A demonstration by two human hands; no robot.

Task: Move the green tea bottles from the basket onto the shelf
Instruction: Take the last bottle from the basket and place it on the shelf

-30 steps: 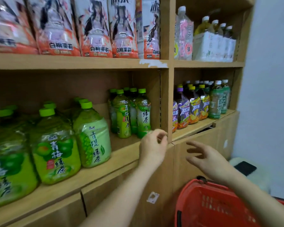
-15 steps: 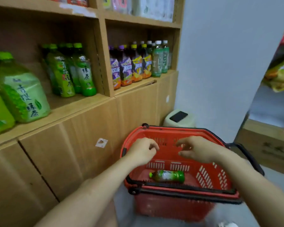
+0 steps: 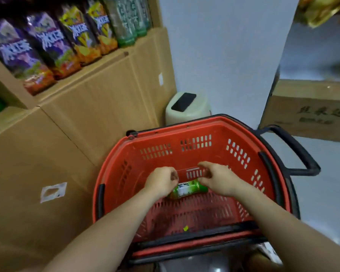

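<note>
- Head view: we look down into a red basket standing on the floor beside the wooden cabinet that carries the shelf
- One green tea bottle lies on its side at the bottom of the basket, and we see no other bottle in there, only a small yellow scrap nearer to us
- Our left hand is down over the bottle's left end with its fingers curled; it hides that end, so we cannot tell whether it has the bottle in its grasp
- Our right hand hangs over the bottle's other end, loosely curled with nothing between its fingers; whether the thumb touches the bottle we cannot tell
- We judge the step to be the reach for a pick-up, with this bottle likely the last one to move
- The next move calls for a firm hold round the bottle's body, a lift clear of the basket's rim, and a swing up and to the left
- On the shelf we see purple and yellow drinks and pale green bottles, so the bottle needs a free spot and must be stood upright
- A white bin with a phone on it sits behind the basket
</note>
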